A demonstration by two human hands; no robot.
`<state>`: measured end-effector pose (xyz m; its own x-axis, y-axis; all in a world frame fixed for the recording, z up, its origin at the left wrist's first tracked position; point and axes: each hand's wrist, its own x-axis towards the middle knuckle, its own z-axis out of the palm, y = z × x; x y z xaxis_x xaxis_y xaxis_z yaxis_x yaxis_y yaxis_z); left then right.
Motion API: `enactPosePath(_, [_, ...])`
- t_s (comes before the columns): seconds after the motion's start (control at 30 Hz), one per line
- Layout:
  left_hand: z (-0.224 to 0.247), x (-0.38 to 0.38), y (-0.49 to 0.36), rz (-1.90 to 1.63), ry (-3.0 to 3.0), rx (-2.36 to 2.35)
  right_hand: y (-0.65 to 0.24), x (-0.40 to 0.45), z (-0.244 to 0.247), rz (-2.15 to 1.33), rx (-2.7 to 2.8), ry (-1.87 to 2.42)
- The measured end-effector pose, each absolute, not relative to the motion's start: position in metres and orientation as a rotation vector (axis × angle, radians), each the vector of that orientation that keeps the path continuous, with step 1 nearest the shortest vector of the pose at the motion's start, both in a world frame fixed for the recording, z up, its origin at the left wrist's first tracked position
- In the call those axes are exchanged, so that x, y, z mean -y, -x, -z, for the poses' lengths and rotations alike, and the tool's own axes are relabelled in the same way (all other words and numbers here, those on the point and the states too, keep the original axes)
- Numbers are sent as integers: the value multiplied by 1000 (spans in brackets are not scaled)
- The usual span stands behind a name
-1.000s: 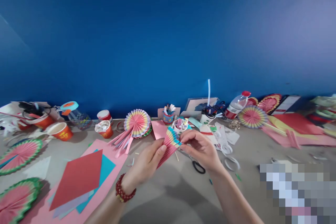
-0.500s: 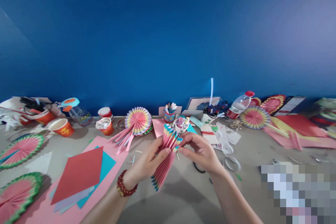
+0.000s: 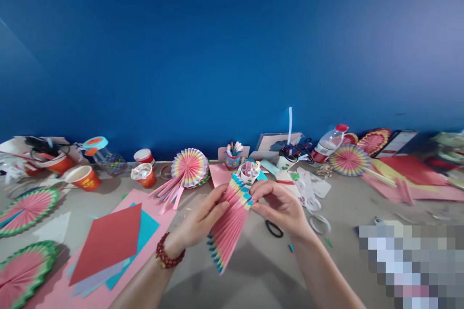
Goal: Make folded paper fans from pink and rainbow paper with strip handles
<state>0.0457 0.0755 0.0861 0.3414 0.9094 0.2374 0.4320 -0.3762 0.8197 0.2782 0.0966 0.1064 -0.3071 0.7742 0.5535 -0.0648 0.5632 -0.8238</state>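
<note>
A pleated paper fan (image 3: 231,231), pink with yellow and blue toothed ends, is held up between my hands above the table. My left hand (image 3: 203,217), with a red bead bracelet on its wrist, grips the fan's left side between thumb and fingers. On the other side my right hand (image 3: 279,205) pinches the upper right edge of the folds at the blue tips. The fan is partly spread, its lower end fanned out toward me. Just beyond it stands a paper cup with scraps (image 3: 249,171).
Red paper sheets (image 3: 112,241) lie over blue and pink ones at left. Finished round fans (image 3: 190,166) rest near the blue partition (image 3: 232,67). Orange paper cups (image 3: 85,178), a bottle (image 3: 328,145), a black tape ring (image 3: 274,229) and a white tape ring (image 3: 320,224) are also about.
The pleats have been drawn wider apart, so the fan's lower part spreads more than before. My left hand has shifted slightly left, and my right hand slightly right.
</note>
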Motion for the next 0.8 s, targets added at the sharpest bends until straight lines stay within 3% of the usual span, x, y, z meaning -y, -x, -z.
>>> enactPosePath(0.53, [-108,-63,-52,-846,-2239,-1011,-277,-95,-112,-824,1716,652])
enactPosePath(0.8, [-109,-55,-61,-798,-2360,-1147,-276,-95,-110,-773,1701,670])
